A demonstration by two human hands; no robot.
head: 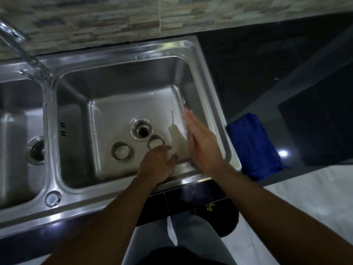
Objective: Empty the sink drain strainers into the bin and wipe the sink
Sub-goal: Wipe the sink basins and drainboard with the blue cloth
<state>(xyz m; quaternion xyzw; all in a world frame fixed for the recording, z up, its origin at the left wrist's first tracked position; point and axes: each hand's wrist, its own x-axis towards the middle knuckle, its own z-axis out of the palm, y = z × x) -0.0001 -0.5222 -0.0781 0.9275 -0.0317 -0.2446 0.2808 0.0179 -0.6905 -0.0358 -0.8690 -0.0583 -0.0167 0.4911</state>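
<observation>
The steel double sink fills the view. In its right basin the drain hole lies uncovered. Two round metal strainers sit loose on the basin floor: one left of the drain, the other just below and right of it. My left hand reaches into the basin, fingers spread, fingertips at the near edge of that second strainer without gripping it. My right hand hovers flat and open over the basin's right side, holding nothing. A folded blue cloth lies on the counter to the right.
The left basin's drain has no strainer in it. A chrome tap rises at the back left. Black countertop runs to the right, tiled wall behind. No bin is in view.
</observation>
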